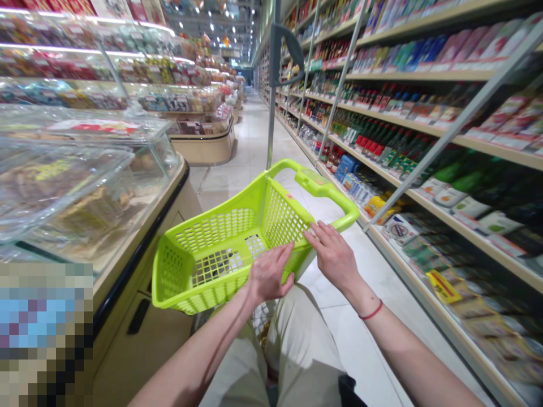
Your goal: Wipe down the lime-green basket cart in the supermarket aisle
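A lime-green shopping cart basket (pixel 220 227) with lattice sides and floor stands tilted in front of my legs, with nothing inside it. My left hand (pixel 270 271) grips the near rim, its index finger and thumb on either side of the edge. At the corner beside the cart handle (pixel 320 186), my right hand (pixel 334 253) lies with its fingers stretched out over the rim. A thin red band circles the right wrist. Rising from the far side of the cart is a pole with a grey loop (pixel 285 55). Part of the lower cart is hidden behind my legs.
Close on the left is a display counter (pixel 173 186) with clear covers over packaged food. Shelves of bottles and packets (pixel 382 141) line the right side. Between them, a pale tiled aisle (pixel 250 121) runs ahead. The lower left corner is pixelated.
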